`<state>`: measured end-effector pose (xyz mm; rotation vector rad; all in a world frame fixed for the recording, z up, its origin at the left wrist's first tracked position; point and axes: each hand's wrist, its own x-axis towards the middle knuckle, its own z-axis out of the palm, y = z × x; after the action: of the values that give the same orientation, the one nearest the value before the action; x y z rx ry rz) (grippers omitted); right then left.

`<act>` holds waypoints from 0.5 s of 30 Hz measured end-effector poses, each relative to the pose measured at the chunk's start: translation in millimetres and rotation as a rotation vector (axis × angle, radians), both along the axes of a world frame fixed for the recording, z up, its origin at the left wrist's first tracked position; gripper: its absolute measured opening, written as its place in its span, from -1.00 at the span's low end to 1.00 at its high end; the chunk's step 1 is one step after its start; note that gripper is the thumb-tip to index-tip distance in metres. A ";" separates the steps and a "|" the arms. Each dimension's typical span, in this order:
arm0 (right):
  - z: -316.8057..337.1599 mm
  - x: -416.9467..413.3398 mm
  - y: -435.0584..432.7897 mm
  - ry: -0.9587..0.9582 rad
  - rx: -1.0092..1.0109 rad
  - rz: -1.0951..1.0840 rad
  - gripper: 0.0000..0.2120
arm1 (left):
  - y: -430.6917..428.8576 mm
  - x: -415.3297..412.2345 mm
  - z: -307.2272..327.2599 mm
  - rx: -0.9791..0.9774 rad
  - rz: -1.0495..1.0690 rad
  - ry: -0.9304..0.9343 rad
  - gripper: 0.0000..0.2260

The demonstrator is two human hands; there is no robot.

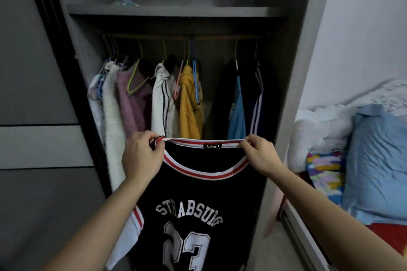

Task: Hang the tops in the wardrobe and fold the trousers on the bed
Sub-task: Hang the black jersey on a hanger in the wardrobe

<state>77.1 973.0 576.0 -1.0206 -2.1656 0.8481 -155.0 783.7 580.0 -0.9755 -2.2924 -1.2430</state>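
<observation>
A black jersey (198, 193) with white lettering, the number 23 and a red-and-white striped collar hangs in front of the open wardrobe (167, 13). My left hand (142, 156) pinches the left end of the collar. My right hand (261, 156) pinches the right end, so the neckline is stretched flat between them. No hanger shows inside the jersey. Behind it a rail (180, 36) carries several hung tops, among them a yellow one (189, 103) and a light blue one (237, 112). Empty green (134, 81), pink and blue hangers hang between the clothes.
A dark sliding door (44, 116) stands on the left. At the right lies a bed (387, 240) piled with a light blue pillow (378, 160), white bedding (326, 130) and a multicoloured cloth (323, 171). A shelf above the rail holds a small bluish item (127, 2).
</observation>
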 end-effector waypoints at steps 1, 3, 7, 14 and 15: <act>-0.7 -13.3 4.9 -0.020 0.003 0.019 -0.80 | 2.5 -12.2 -3.2 0.002 0.030 0.058 -0.89; -2.7 -42.9 16.8 -0.057 0.015 0.042 -0.76 | 10.0 -35.2 -5.7 0.014 0.069 0.061 -0.87; 0.3 -106.4 46.5 -0.056 0.040 0.067 -0.68 | 40.4 -77.5 -0.2 0.051 0.040 -0.030 -0.86; 43.4 -221.7 134.5 0.247 0.027 -0.041 -0.65 | 113.1 -126.3 43.5 0.174 -0.187 -0.192 -0.85; 49.1 -233.9 143.4 0.292 0.031 -0.051 -0.69 | 120.4 -128.9 48.1 0.186 -0.234 -0.208 -0.85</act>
<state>-156.8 1116.4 625.0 -0.8739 -1.8934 0.8779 -283.9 904.2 628.1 -1.1170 -2.2077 -1.6930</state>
